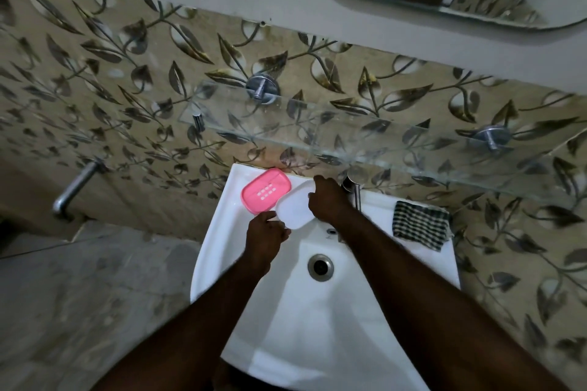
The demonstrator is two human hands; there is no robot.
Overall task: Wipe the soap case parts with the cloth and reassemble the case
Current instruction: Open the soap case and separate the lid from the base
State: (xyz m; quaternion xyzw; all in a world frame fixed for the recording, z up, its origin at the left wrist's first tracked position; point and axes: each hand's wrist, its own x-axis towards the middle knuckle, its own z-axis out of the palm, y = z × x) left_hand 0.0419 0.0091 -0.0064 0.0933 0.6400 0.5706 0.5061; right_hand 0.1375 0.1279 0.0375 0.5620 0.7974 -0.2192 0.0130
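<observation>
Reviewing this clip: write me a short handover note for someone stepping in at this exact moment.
Left hand: fingers on the near edge of the white soap case part.
Right hand: gripping the same white part from the far side, so both hands hold it over the sink's back-left rim.
Pink slotted tray: resting on the rim's left corner, apart from the white part, partly overlapped by it in view.
Checked cloth: lying on the right rim, in neither hand.
Done: case is apart. Whether any part is wiped cannot be told.
Left: wipe as needed, reassemble.
</observation>
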